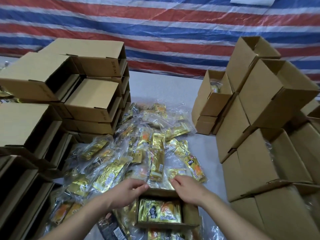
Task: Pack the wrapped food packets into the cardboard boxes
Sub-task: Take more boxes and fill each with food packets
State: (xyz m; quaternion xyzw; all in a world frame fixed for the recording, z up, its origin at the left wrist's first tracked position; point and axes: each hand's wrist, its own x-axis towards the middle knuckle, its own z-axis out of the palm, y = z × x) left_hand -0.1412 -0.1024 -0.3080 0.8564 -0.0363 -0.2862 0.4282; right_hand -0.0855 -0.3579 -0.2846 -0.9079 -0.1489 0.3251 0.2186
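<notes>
Stacks of empty cardboard boxes (86, 94) stand at left beside a heap of gold foil food packets (147, 144). A person's left hand (126, 193) and right hand (187, 189), fingers loosely curled, rest on the far flap of an open box (190, 213) holding one packet (160, 211); more boxes (259, 118) rise at right

**Open box up front, packets behind, stacks either side**

Nearest the camera sits the open box (167, 213), a gold packet (160, 212) lying flat inside it. Both hands are at its far flap: left hand (127, 192) on the left, right hand (187, 189) on the right. Beyond them the loose packets (138, 149) sprawl across the table (166, 87), spilling round the box's left side too. Left of the pile, the empty boxes (72, 87) are stacked sideways. Right of it, the filled boxes (259, 135) stand stacked. Behind everything hangs the tarpaulin (155, 28).
</notes>
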